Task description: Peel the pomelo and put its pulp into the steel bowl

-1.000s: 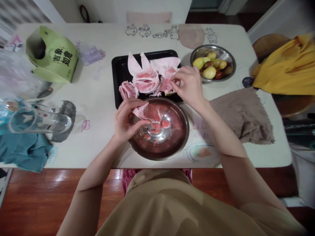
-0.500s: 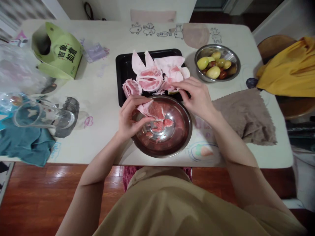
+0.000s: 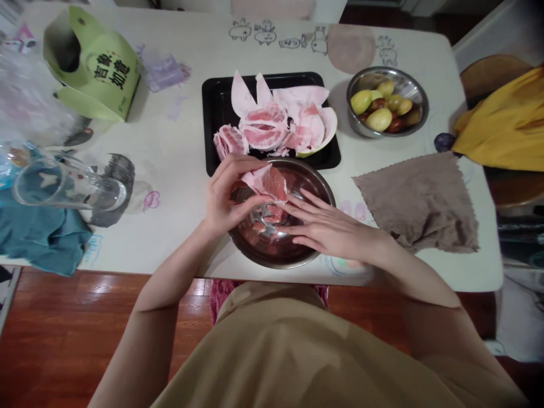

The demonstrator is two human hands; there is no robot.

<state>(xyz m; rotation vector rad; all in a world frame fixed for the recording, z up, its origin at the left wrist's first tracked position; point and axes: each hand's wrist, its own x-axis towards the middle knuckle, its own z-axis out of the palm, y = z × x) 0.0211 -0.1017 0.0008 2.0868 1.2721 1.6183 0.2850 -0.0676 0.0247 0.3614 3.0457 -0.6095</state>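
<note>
My left hand (image 3: 232, 195) is closed on a pomelo segment (image 3: 270, 180), its pink flesh partly bared from the pale membrane. Below the segment is a steel bowl (image 3: 289, 262) with several loose pieces of pomelo flesh (image 3: 275, 213) in it. Over the right side of this bowl, my right hand (image 3: 325, 226) has its fingers spread, with the fingertips close to the segment; whether they touch it I cannot tell. Just behind the bowl, a black tray (image 3: 212, 107) bears pomelo chunks (image 3: 264, 127) and peel (image 3: 327, 133).
A second steel bowl (image 3: 419, 93) of green and reddish fruit stands at the back right. Nearer lies a brown cloth (image 3: 420, 198). On the left are a green carton (image 3: 102, 68), a clear glass (image 3: 72, 187) and a teal cloth (image 3: 46, 238). A yellow cloth (image 3: 505, 124) hangs at the right.
My right hand has come from the peel on the tray down to the steel bowl, its fingers now spread. My left hand still holds the segment in nearly the same place.
</note>
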